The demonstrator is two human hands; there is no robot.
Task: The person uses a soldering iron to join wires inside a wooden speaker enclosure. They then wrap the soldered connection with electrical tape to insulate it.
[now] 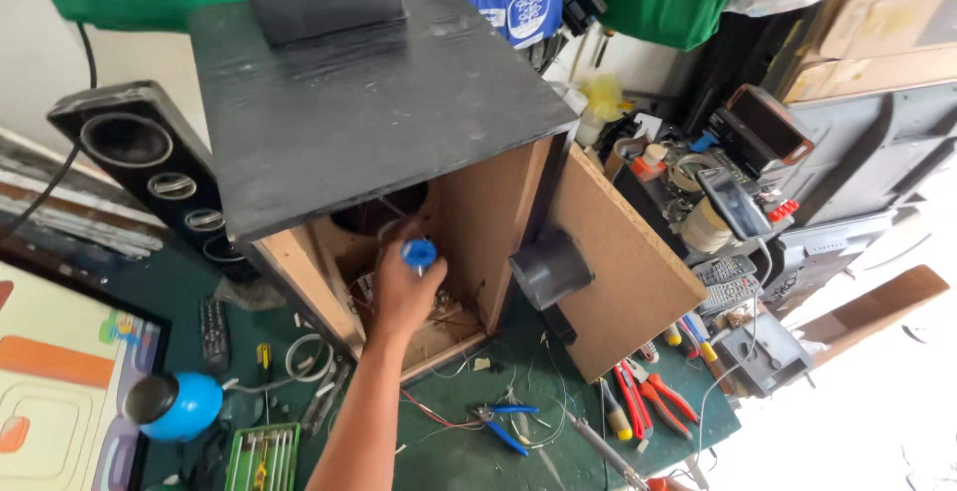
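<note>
Inside the open back of the black wooden speaker box [379,102], your one visible hand [404,292] was closed around a blue-handled tool [419,252], its blue end sticking up above your fingers; I could not tell which of your hands it was, and the other was out of sight. Just beside the box, the detached particleboard panel [618,272] leaned with its black port tube [550,269]. Near your forearm, blue-handled pliers [503,426] lay on the green table [449,451], and red-handled pliers [648,396] lay further right.
</note>
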